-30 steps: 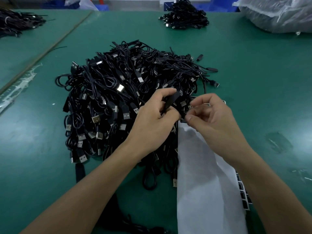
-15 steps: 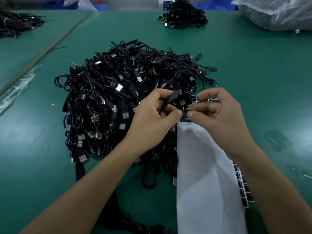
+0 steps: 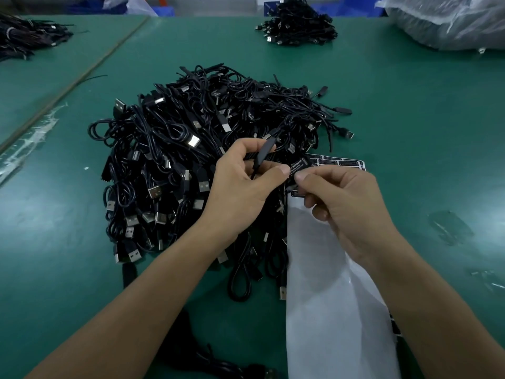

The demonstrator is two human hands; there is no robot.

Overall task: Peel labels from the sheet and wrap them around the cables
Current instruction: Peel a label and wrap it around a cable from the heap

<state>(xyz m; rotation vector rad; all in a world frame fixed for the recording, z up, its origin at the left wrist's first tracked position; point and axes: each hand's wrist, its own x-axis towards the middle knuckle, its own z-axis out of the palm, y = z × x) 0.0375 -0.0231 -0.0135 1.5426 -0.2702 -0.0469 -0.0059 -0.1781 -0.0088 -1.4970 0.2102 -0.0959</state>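
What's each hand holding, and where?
Left hand grips a cable by its thick black section; right hand pinches a black label by its near end.

**Inspector:** Your left hand [image 3: 240,187] grips one black cable [image 3: 263,154] by its flat inline block, raised over the large cable pile [image 3: 177,160] on the green table [image 3: 410,119].

**Operator:** And the right?

**Inspector:** Your right hand [image 3: 347,206] pinches a black label [image 3: 299,166] printed "CONTROLLER", just beside your left thumb. Contact with the cable cannot be confirmed.

**Operator:** The sheet?

**Inspector:** The label sheet [image 3: 328,296] lies beneath your right hand, white toward you, with rows of black labels at its far end. A smaller pile [image 3: 297,26] and a plastic bag [image 3: 448,23] sit at the table's far side.
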